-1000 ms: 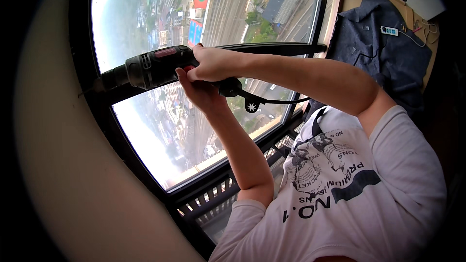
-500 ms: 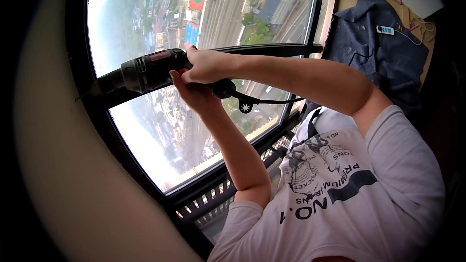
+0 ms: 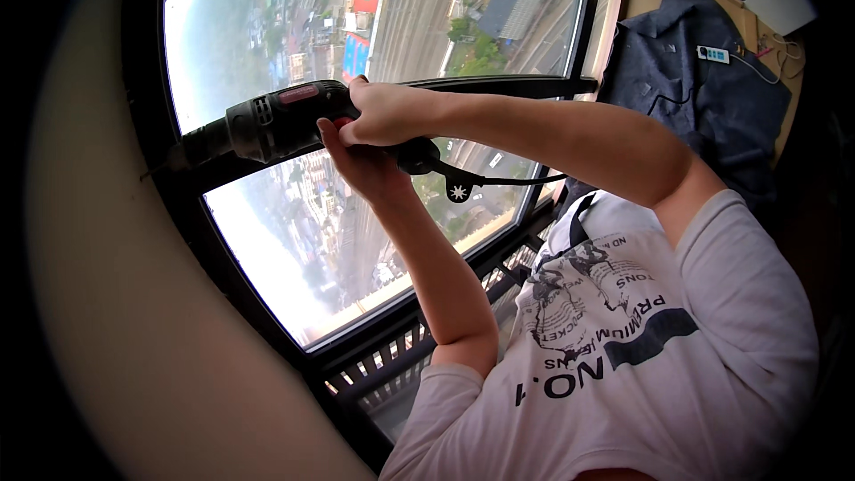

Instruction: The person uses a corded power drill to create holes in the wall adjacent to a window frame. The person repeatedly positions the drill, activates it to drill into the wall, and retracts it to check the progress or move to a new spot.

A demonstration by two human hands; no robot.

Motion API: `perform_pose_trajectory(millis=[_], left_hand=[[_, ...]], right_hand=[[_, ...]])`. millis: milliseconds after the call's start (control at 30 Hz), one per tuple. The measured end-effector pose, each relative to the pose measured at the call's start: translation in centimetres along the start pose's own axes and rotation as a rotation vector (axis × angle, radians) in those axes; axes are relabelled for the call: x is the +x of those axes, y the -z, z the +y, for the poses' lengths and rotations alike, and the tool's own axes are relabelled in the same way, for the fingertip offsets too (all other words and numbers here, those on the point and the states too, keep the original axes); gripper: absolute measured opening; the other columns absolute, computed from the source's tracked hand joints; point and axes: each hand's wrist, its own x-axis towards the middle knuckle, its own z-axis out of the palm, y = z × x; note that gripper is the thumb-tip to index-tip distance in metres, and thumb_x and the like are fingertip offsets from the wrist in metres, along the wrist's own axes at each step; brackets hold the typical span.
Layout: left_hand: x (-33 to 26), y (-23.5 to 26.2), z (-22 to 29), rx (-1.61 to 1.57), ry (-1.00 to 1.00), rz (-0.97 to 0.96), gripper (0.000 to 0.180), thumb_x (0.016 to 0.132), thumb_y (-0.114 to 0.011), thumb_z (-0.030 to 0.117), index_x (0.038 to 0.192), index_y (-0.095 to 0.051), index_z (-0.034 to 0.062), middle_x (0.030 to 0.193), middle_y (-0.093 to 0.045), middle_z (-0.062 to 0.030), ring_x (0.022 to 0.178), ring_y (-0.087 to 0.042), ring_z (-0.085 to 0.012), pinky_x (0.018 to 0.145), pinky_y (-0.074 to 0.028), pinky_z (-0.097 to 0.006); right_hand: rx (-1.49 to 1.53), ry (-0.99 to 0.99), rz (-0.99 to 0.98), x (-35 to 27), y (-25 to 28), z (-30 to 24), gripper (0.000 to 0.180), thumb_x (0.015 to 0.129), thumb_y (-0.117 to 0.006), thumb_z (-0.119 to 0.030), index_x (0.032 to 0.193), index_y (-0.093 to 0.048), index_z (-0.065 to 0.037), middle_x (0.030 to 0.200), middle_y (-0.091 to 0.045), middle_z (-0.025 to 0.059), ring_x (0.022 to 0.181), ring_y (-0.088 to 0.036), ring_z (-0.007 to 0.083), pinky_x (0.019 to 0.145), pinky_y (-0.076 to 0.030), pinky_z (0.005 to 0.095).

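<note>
A black corded power drill point(image 3: 283, 116) lies nearly level in front of me, pointing left. My right hand point(image 3: 387, 114) is wrapped round the rear of its body and handle, near the red trigger. Below it, my left hand point(image 3: 370, 171) closes on the handle from underneath, thumb up along its side. The thin drill bit point(image 3: 157, 169) reaches the dark window frame beside the pale wall; whether its tip has entered a surface is too dark to tell. A black power cord point(image 3: 521, 182) runs from the handle toward my body, with a small tag hanging by it.
A large window point(image 3: 294, 249) with black bars fills the space behind the drill, a city far below. The pale curved wall point(image 3: 116, 303) rises at left. At the upper right, a dark cloth point(image 3: 663, 53) carries a white power strip point(image 3: 713, 54) and cables.
The view has shifted a little. The drill's rear sits slightly higher against the window, while both hands keep their hold and the bit stays by the frame.
</note>
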Motion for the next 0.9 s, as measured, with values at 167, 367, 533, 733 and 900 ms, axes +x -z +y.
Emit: perform_pose_trajectory(millis=[167, 367, 533, 733, 900], left_hand=[[0.2, 1.0, 0.1, -0.055, 0.009, 0.024, 0.053, 0.096, -0.053, 0.044, 0.126, -0.049, 0.0, 0.114, -0.061, -0.0188, 0.104, -0.062, -0.0289, 0.093, -0.05, -0.041], [-0.1, 0.4, 0.1, -0.018, 0.009, -0.002, 0.054, 0.097, -0.052, 0.045, 0.125, -0.049, -0.0001, 0.117, -0.059, -0.0207, 0.107, -0.061, -0.0301, 0.094, -0.05, -0.042], [0.3, 0.5, 0.0, -0.009, 0.031, -0.032, 0.052, 0.098, -0.051, 0.043, 0.13, -0.049, 0.0021, 0.118, -0.06, -0.0164, 0.111, -0.059, -0.0285, 0.096, -0.049, -0.043], [0.3, 0.6, 0.3, -0.054, 0.039, -0.007, 0.044, 0.097, -0.051, 0.044, 0.112, -0.055, 0.0027, 0.112, -0.062, -0.0166, 0.106, -0.061, -0.0286, 0.093, -0.05, -0.043], [0.4, 0.9, 0.3, -0.031, 0.046, -0.008, 0.044, 0.097, -0.051, 0.044, 0.113, -0.056, 0.0032, 0.111, -0.062, -0.0161, 0.105, -0.062, -0.0283, 0.093, -0.05, -0.042]], right_hand=[[-0.009, -0.002, -0.004, -0.4, -0.1, -0.2, 0.069, 0.084, -0.062, -0.035, 0.118, -0.038, 0.02, 0.103, -0.061, 0.034, 0.1, -0.064, 0.0382, 0.085, -0.049, 0.0379], [-0.045, 0.013, 0.004, -0.4, 0.0, 0.0, 0.076, 0.083, -0.059, -0.032, 0.123, -0.031, 0.026, 0.103, -0.062, 0.0337, 0.099, -0.065, 0.0368, 0.082, -0.051, 0.0357], [-0.022, 0.011, 0.0, -0.7, 0.2, -0.2, 0.076, 0.083, -0.058, -0.032, 0.122, -0.031, 0.027, 0.102, -0.062, 0.0338, 0.098, -0.065, 0.0368, 0.081, -0.052, 0.0354], [-0.024, 0.02, 0.018, -0.3, 0.0, -0.1, 0.069, 0.084, -0.061, -0.034, 0.119, -0.037, 0.02, 0.102, -0.062, 0.0336, 0.099, -0.064, 0.0378, 0.084, -0.05, 0.0371], [-0.036, 0.027, 0.016, -0.2, -0.2, 0.2, 0.068, 0.084, -0.061, -0.034, 0.12, -0.037, 0.019, 0.102, -0.062, 0.0337, 0.099, -0.064, 0.0385, 0.084, -0.05, 0.038]])
